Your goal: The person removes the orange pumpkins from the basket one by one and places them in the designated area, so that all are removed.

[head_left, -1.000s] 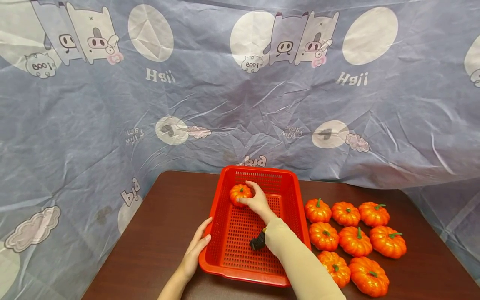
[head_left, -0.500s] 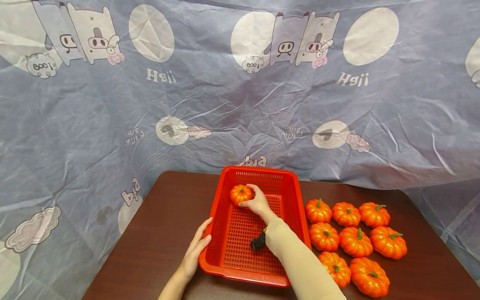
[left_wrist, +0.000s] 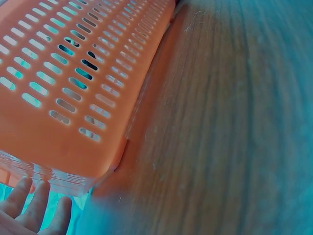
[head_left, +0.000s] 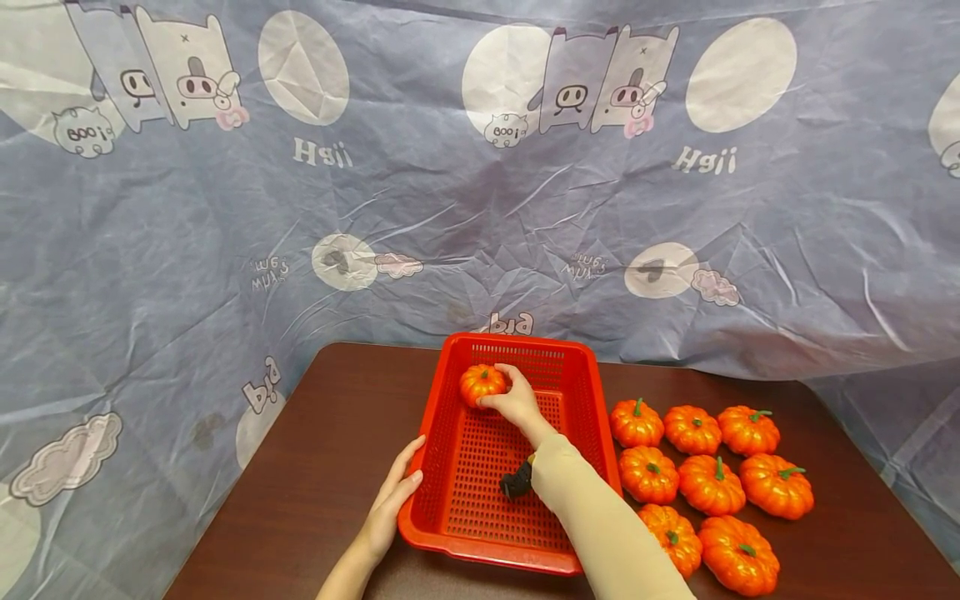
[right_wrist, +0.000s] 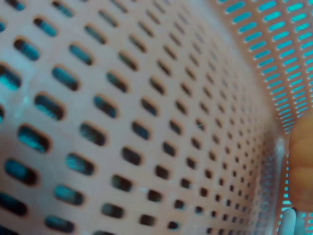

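A red slotted plastic basket (head_left: pixel 510 560) stands on the table. Inside it, towards the far left corner, my right hand (head_left: pixel 515 402) holds a small orange pumpkin (head_left: pixel 477 385) between thumb and fingers. Part of that pumpkin (right_wrist: pixel 302 166) shows at the right edge of the right wrist view, beside the basket's slotted surface. Whether its underside touches the basket floor I cannot tell. My left hand (head_left: pixel 386 508) rests against the basket's near left side with fingers extended; in the left wrist view its fingers (left_wrist: pixel 36 208) reach to the basket wall (left_wrist: pixel 54 137).
Right of the basket, several orange pumpkins (head_left: pixel 711 483) with green stems stand in rows on the dark brown table (head_left: pixel 352 400). A black band (head_left: pixel 516 482) shows at my right wrist. Behind the table hangs a grey-blue printed cloth (head_left: pixel 465 200).
The right hand and its pumpkin have risen very slightly in the head view since half a second ago. My left hand and the basket look the same.
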Demonstrator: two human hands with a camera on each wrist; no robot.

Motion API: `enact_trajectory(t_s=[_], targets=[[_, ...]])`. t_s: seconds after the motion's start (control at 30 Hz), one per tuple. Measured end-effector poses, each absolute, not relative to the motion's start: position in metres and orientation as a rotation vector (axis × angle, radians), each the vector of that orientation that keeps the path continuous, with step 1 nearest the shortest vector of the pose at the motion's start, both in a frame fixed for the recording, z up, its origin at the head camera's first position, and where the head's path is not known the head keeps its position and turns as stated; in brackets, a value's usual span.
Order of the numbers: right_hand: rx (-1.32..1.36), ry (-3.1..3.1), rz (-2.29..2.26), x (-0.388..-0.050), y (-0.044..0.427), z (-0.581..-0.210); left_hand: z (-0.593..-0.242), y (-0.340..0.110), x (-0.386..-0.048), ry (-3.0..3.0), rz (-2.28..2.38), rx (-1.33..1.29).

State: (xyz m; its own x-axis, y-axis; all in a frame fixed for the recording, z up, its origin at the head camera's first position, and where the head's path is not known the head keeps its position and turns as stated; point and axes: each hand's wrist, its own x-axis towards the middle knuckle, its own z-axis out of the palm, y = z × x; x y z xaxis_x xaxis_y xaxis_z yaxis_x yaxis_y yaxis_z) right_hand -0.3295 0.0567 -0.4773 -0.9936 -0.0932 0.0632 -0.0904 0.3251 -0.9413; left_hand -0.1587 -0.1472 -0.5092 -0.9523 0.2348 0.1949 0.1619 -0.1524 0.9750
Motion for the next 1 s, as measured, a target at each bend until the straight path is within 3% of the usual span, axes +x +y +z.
enact_trajectory(t_s=[1.0], targets=[[0.022, 2.398, -1.997, -0.327, 0.080, -0.417, -0.510, -0.147, -0.160, 2.028, 2.309, 0.450]])
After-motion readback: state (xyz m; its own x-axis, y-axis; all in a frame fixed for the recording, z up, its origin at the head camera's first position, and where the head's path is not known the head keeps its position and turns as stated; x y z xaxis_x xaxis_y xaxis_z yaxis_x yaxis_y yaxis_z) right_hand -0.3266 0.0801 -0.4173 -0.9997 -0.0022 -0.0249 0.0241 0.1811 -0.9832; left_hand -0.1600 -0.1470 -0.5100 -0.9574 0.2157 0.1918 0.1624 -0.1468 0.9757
